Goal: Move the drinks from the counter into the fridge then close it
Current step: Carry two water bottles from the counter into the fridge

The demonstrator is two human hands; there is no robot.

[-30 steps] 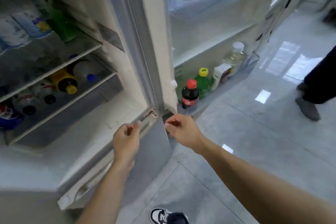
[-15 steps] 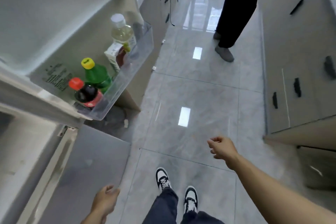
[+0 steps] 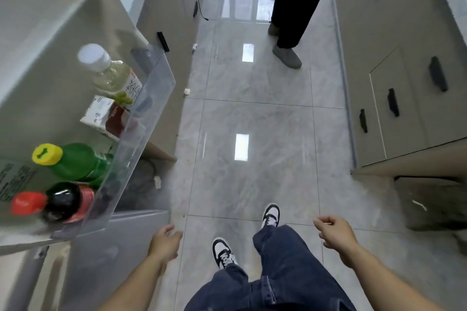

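The open fridge door (image 3: 48,40) fills the left side. Its clear door bin (image 3: 141,129) holds a dark cola bottle with a red cap (image 3: 60,203), a green bottle with a yellow cap (image 3: 75,160), a small carton (image 3: 106,116) and a pale tea bottle with a white cap (image 3: 111,73). My left hand (image 3: 165,243) hangs with loosely curled fingers, empty, just right of the grey lower fridge door (image 3: 101,255). My right hand (image 3: 334,231) is also empty, fingers relaxed, out over the floor. Both hands touch nothing.
Grey tiled floor (image 3: 252,113) runs ahead between beige cabinets on the left (image 3: 171,7) and right (image 3: 399,83). Another person's legs (image 3: 293,7) stand ahead in the aisle. My own legs and sneakers (image 3: 270,214) are below. A dark bag (image 3: 429,202) sits at right.
My view swung from the fridge shelves to the aisle. Both hands left the fridge's lower edge and now hang free; my left hand has come up beside the lower door.
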